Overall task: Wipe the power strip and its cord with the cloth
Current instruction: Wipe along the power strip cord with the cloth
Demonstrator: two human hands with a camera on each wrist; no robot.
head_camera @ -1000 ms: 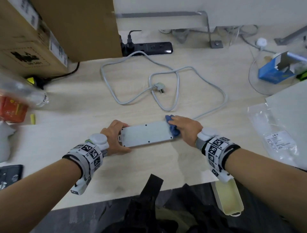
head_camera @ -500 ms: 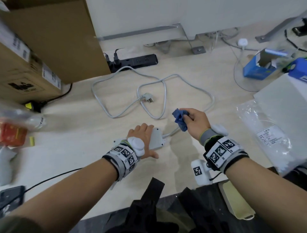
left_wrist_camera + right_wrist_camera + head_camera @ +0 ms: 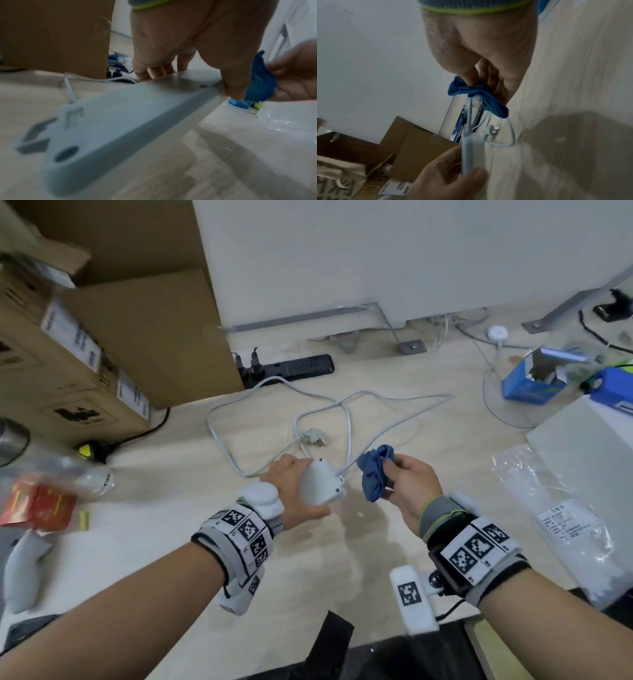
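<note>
My left hand [image 3: 291, 491] grips the white power strip [image 3: 320, 484] and holds it lifted off the table, back face up; the left wrist view shows the strip [image 3: 120, 121] close up with my fingers [image 3: 150, 73] over its far edge and thumb on the near side. Its grey cord [image 3: 349, 419] runs from the strip's end in loops across the table to the loose plug [image 3: 313, 438]. Just right of the strip, my right hand [image 3: 407, 477] pinches a bunched blue cloth [image 3: 375, 474]. In the right wrist view the cloth [image 3: 477, 94] hangs above the cord [image 3: 470, 108].
A black power strip [image 3: 294, 368] lies at the back beside cardboard boxes [image 3: 85, 337]. A blue box [image 3: 534, 378] and a white box [image 3: 589, 460] with a plastic bag [image 3: 555, 518] stand right. A plastic bottle [image 3: 68, 477] and red packet [image 3: 37, 505] lie left.
The strip lay flat under both hands a second ago. My left hand has since lifted and turned it endwise, and my right hand raised the cloth off it to beside the cord end.
</note>
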